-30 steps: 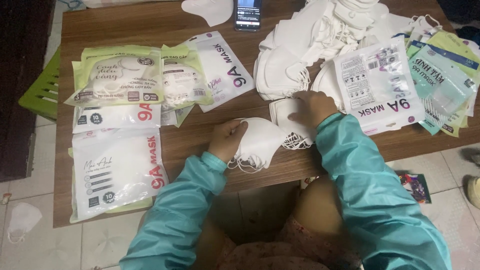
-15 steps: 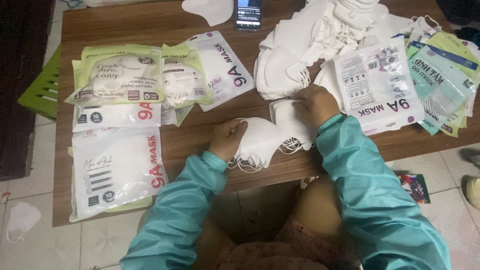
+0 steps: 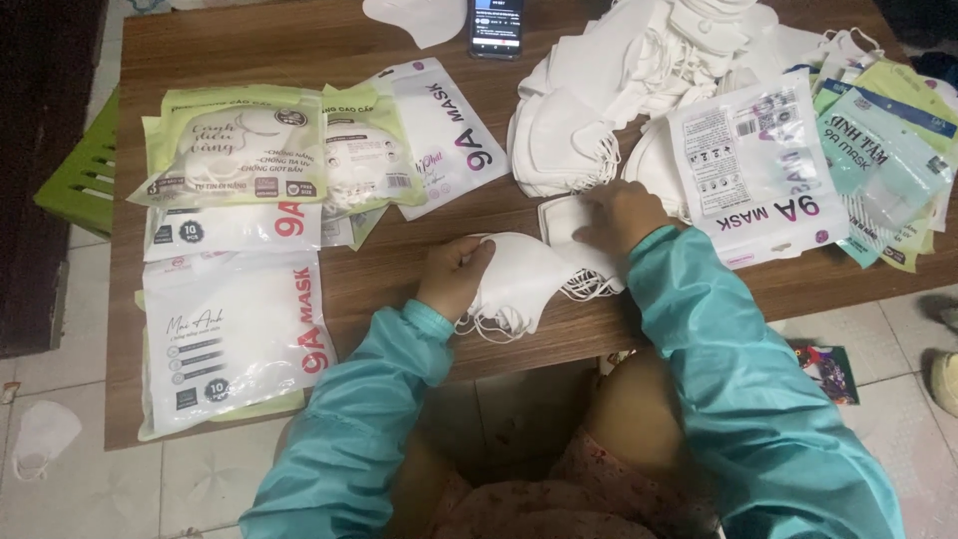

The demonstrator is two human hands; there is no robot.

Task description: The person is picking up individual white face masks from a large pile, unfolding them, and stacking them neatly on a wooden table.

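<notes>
Head view: the left hand has its grip clenched on a stack of white masks at the worktop front edge; the right hand just beside the stack presses a single white mask, fingers closed on it.

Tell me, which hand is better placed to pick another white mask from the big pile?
Probably the right hand: it rests on a loose mask beside the pile of masks, while the left hand holds the stack of masks.

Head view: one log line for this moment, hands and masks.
left hand: holds white mask stack | right hand: on loose mask | surface: wooden table | nearby: mask pile
</notes>
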